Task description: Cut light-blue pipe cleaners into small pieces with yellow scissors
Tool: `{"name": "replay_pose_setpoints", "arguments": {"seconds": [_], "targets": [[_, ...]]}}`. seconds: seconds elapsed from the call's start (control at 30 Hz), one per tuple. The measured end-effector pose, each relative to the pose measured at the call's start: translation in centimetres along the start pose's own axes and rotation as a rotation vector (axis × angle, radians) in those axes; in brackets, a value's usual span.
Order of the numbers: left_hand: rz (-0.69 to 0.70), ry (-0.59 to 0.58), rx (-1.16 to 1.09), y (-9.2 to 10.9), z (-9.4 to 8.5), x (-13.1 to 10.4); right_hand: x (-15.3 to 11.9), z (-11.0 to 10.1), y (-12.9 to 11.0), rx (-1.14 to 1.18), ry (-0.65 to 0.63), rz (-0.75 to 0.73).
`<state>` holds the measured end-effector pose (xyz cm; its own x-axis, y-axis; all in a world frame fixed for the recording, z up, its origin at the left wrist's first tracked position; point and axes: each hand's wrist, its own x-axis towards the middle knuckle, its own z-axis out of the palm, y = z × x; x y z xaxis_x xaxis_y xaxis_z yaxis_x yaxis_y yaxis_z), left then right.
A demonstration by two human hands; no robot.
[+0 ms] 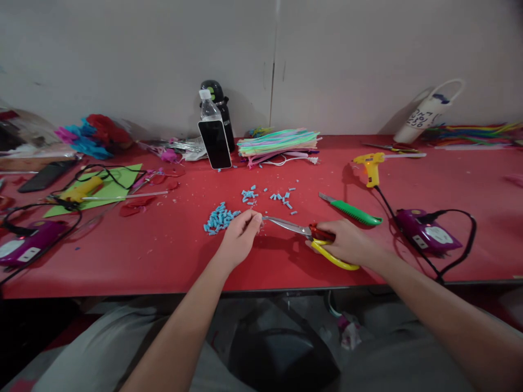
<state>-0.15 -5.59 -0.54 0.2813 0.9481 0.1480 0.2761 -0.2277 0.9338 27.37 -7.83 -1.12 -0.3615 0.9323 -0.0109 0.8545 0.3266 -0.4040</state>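
Note:
My right hand [345, 239] grips a pair of scissors [292, 225] with red and yellow handles, the blades pointing left. Their tips meet the pinched fingertips of my left hand [242, 235]. Whatever those fingers hold is too small and too hidden to make out. Just left of that hand lies a pile of short blue cut pieces [220, 219]. More blue bits [249, 194] are scattered behind it, with others [286, 199] to their right.
A green cutter knife [355, 212] with its blade out lies beyond my right hand. Yellow glue guns [371, 166] [84, 189] and purple power strips [427, 231] flank the work area. Behind stand a phone [214, 144] against a bottle, and bundled pipe cleaners [278, 144].

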Motion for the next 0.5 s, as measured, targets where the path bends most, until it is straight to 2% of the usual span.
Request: {"name": "replay_pose_setpoints", "arguments": {"seconds": [0.5], "targets": [[-0.01,0.004,0.007,-0.13,-0.09,-0.05,-0.12,0.03,-0.1,0.029,0.017,-0.006]]}}
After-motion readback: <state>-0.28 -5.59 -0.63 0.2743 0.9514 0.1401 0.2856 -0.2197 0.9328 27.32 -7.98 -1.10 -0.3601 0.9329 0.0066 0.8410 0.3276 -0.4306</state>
